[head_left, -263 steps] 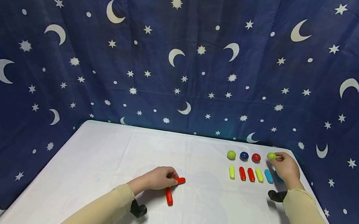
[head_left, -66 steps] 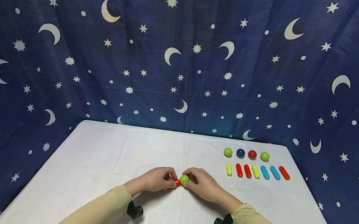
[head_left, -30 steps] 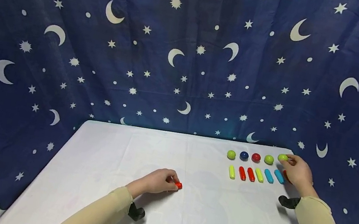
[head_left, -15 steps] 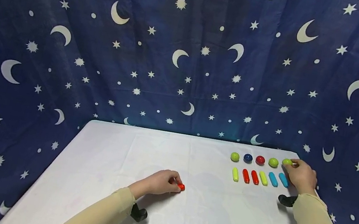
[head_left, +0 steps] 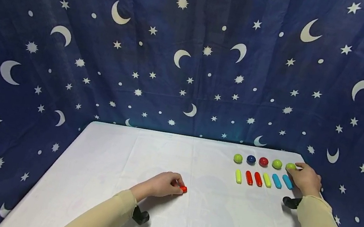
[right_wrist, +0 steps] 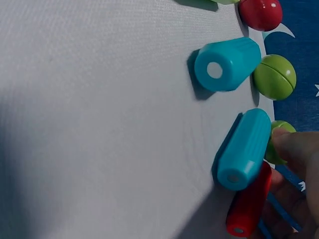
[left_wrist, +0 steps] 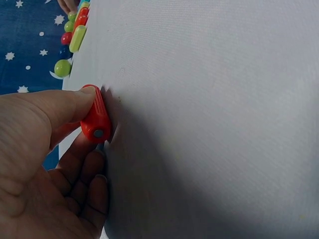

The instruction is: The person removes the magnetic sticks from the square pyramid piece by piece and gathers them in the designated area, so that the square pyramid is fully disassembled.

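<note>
In the head view my left hand [head_left: 163,184] is near the middle of the table, its thumb and fingers pinching a red magnetic rod [head_left: 183,189]. The left wrist view shows the rod [left_wrist: 97,117] with a grey magnet in its end, and more red behind the thumb. At the back right, my right hand [head_left: 306,179] pinches a lime-green ball [head_left: 290,166] at the right end of a row of balls. In the right wrist view the thumb lies on this ball [right_wrist: 276,154]. A red rod [right_wrist: 249,201] lies below that hand, beside a blue rod [right_wrist: 244,149].
Left of the held ball stand a green ball [head_left: 277,164], a red ball [head_left: 263,162], a dark blue ball [head_left: 251,160] and another green ball [head_left: 238,158]. In front lies a row of yellow [head_left: 238,176], red [head_left: 249,177] and blue rods [head_left: 277,181]. A starry curtain [head_left: 189,70] surrounds the white table [head_left: 106,157].
The right hand has moved from beside the left hand to the far right, carrying the green ball, and lowered it at the row's end. The left hand stays near the middle with its red rod.
</note>
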Action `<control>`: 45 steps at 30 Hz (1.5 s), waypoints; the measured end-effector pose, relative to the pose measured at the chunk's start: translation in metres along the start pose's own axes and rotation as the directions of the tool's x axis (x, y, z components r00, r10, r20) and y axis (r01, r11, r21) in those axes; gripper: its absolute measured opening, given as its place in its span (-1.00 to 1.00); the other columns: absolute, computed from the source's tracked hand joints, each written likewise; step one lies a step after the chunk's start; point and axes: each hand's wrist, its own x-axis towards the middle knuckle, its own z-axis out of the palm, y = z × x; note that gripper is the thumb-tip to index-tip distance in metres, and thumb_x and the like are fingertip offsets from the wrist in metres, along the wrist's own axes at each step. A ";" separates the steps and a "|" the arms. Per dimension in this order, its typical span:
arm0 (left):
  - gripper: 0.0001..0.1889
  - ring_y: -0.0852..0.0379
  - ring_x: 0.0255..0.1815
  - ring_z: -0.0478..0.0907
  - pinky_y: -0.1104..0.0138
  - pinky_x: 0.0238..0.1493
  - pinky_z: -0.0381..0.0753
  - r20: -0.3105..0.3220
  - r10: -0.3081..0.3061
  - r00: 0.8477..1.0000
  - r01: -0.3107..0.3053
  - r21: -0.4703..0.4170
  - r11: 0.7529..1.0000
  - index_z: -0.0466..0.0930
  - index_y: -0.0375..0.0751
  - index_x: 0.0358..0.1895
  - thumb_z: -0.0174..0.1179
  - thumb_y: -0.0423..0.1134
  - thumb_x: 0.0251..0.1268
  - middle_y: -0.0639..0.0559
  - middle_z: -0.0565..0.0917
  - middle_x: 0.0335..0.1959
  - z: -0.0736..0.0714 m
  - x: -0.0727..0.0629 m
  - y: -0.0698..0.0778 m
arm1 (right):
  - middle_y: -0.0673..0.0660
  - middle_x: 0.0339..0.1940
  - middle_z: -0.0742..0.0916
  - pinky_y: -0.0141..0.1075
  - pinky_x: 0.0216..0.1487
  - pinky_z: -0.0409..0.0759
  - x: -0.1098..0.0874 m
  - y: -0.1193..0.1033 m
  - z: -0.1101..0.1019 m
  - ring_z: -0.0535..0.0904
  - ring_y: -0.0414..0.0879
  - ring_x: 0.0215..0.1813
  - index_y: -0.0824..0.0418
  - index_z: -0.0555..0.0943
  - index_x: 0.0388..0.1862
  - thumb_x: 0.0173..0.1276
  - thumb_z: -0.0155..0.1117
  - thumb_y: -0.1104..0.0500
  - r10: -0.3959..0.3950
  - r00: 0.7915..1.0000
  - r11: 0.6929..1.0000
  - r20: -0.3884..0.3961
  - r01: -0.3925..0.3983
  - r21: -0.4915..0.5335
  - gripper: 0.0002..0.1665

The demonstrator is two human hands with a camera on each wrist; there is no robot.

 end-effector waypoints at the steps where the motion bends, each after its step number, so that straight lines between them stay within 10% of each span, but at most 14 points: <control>1: -0.86 0.21 -0.39 0.49 0.32 -0.29 0.47 0.000 0.000 1.000 0.000 -0.004 1.000 0.68 0.08 -0.10 0.36 -0.09 0.36 0.20 0.60 -0.38 0.000 0.000 0.000 | 0.53 0.25 0.50 0.34 0.18 0.22 -0.001 0.000 -0.001 0.24 0.49 0.23 0.47 0.30 0.44 0.53 0.14 0.00 -0.002 1.000 1.000 0.003 0.002 0.002 -0.28; 35: -0.87 0.18 -0.33 0.46 0.27 -0.20 0.45 -0.027 0.015 1.000 -0.013 0.051 0.999 0.66 0.00 -0.18 0.39 -0.13 0.31 0.20 0.58 -0.37 0.000 0.000 0.009 | 0.53 0.27 0.49 0.37 0.15 0.27 -0.016 -0.004 -0.012 0.26 0.48 0.23 0.47 0.29 0.46 0.54 0.10 0.09 -0.078 0.996 0.997 -0.034 0.077 -0.030 -0.33; 41: -0.94 0.22 -0.38 0.45 0.30 -0.23 0.46 -0.054 0.043 0.998 -0.028 0.255 0.967 0.72 0.03 -0.28 0.41 -0.15 0.28 0.28 0.60 -0.42 -0.005 0.004 0.023 | 0.56 0.28 0.50 0.32 0.19 0.25 -0.027 -0.016 -0.020 0.27 0.51 0.25 0.48 0.35 0.41 0.58 0.06 0.11 -0.253 0.959 0.967 -0.125 0.250 -0.040 -0.40; 45: -0.94 0.22 -0.39 0.44 0.30 -0.25 0.45 -0.057 0.013 0.998 0.000 0.223 0.975 0.74 0.01 -0.26 0.41 -0.15 0.30 0.26 0.62 -0.40 -0.005 0.014 0.032 | 0.50 0.30 0.50 0.35 0.23 0.23 -0.042 -0.035 -0.022 0.23 0.48 0.32 0.41 0.36 0.45 0.62 0.05 0.04 -0.362 0.921 0.932 -0.143 0.363 -0.017 -0.38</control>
